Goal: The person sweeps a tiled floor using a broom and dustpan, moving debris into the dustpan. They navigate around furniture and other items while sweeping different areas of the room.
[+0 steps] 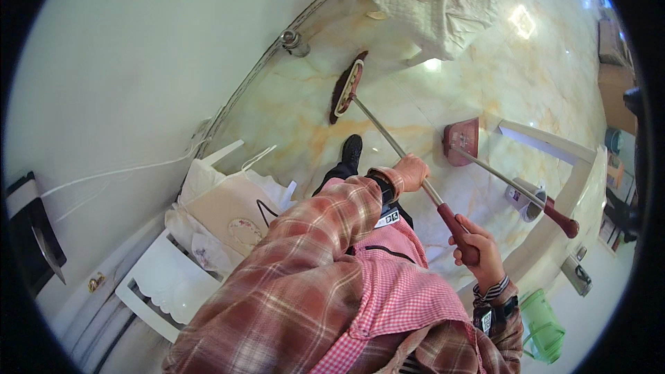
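Observation:
A broom with a long metal pole [382, 127] slants from the floor up towards me. My left hand [413, 172] grips the pole about midway. Higher up, my right hand [480, 254] is wrapped around the maroon end handle [459, 234]. The broom's head [349, 88], maroon and cream with dark bristles, rests on the marble-patterned floor [311, 93], ahead of my black shoe [352, 150]. To the right stands a long-handled maroon dustpan [462, 141], its handle grip [561, 218] appearing over the edge of a white table [540, 249].
A glass jar [295, 44] stands by the wall. Cloth covers a chair [441, 15] ahead. Bags [223, 202] sit on a white chair [171, 275] at left. A white container [524, 200] is near the dustpan's pole. A phone [576, 275] and green pitcher [542, 327] are at right.

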The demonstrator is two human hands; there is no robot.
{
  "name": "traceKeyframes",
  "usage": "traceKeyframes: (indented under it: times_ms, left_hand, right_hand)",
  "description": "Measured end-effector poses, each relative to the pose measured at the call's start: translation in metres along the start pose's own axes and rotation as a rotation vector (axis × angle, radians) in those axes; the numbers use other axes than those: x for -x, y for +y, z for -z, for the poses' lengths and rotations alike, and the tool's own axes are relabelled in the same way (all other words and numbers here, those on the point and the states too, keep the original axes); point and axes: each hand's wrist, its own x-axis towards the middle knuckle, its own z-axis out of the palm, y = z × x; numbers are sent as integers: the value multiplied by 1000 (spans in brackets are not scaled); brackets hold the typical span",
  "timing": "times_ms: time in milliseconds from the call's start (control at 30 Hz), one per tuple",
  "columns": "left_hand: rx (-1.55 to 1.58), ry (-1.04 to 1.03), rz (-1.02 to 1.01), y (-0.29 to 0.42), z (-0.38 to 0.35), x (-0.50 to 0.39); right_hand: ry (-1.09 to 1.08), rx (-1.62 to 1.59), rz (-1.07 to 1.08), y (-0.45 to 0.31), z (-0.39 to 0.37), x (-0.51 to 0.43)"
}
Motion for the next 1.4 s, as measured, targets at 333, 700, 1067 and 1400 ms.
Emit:
traceKeyframes:
  times_ms: [333, 700, 1067, 1400]
  left_hand:
    - [-214, 16, 24, -66, 59, -49]
    - [-307, -400, -157, 16, -52, -75]
    - [-147, -368, -202, 102, -55, -37]
    - [-222, -485, -213, 97, -92, -74]
  right_hand:
    - [-229, -81, 147, -31, 12, -79]
    - [-29, -447, 28, 63, 91, -33]
    - [-13, -270, 65, 61, 125, 52]
    - [106, -442, 100, 94, 155, 22]
